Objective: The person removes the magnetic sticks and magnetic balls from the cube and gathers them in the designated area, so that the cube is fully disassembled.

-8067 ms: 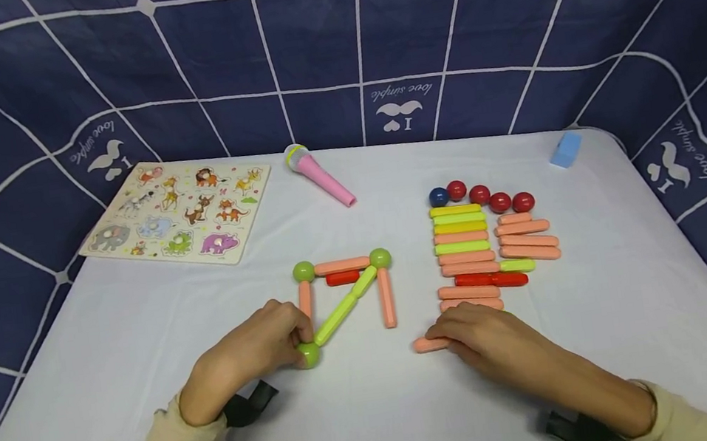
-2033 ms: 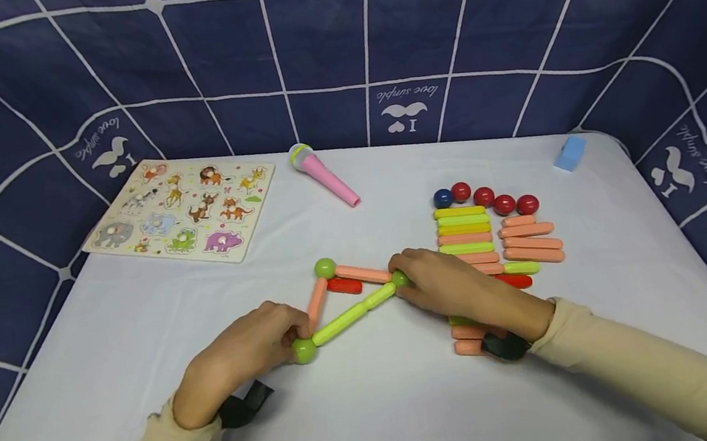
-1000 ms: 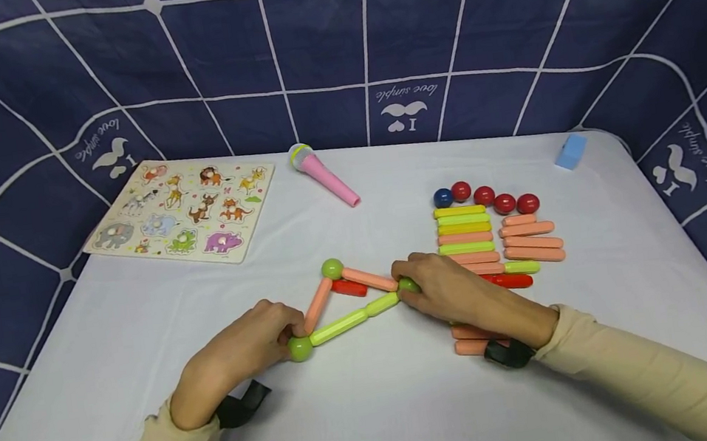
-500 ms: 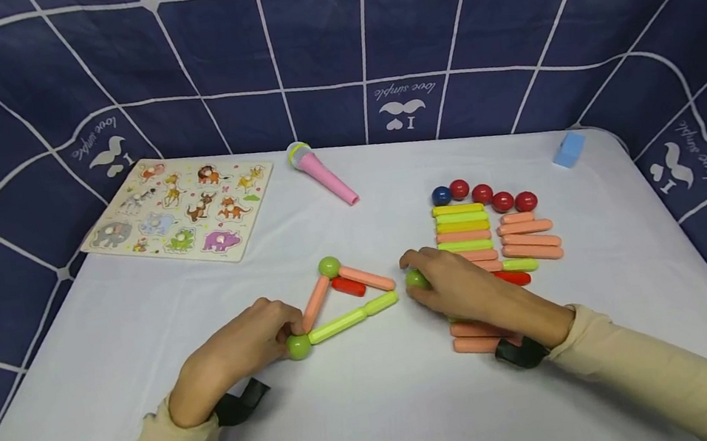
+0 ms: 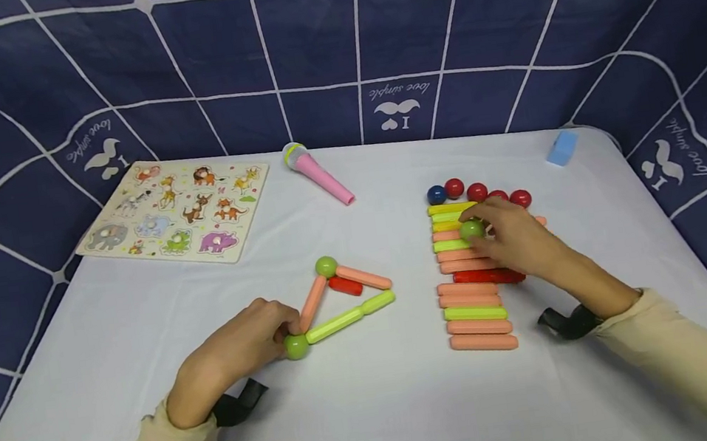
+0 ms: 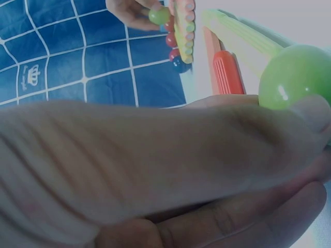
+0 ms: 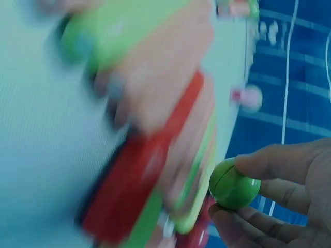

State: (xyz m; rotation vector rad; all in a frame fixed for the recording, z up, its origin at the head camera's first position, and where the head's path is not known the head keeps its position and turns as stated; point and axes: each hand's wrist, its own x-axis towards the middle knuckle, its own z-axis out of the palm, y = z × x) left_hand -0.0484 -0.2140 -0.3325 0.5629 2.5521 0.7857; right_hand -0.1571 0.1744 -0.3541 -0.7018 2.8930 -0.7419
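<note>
My left hand (image 5: 243, 350) pinches a green ball (image 5: 297, 346) at the near corner of a shape of magnetic building sticks. From that ball run an orange-pink stick (image 5: 314, 305) and two yellow-green sticks (image 5: 340, 322) placed end to end. A second green ball (image 5: 326, 266) sits at the far corner, joined to another orange-pink stick (image 5: 364, 277). A short red stick (image 5: 345, 286) lies inside the shape. Over the rows of loose sticks at the right, my right hand (image 5: 523, 235) holds a third green ball (image 7: 235, 185) between thumb and fingers.
Loose sticks (image 5: 478, 326) lie in a column at the right, partly covered by my right hand. Several red balls (image 5: 454, 188) and one blue ball (image 5: 437, 195) line its far end. Further back are an animal puzzle board (image 5: 178, 214), a pink toy microphone (image 5: 321, 176) and a blue block (image 5: 562, 148).
My right hand has pulled the green ball off the yellow-green stick's end and carried it right, over the loose sticks. Earlier, an orange-pink stick left the shape's right side. My left hand keeps its ball.
</note>
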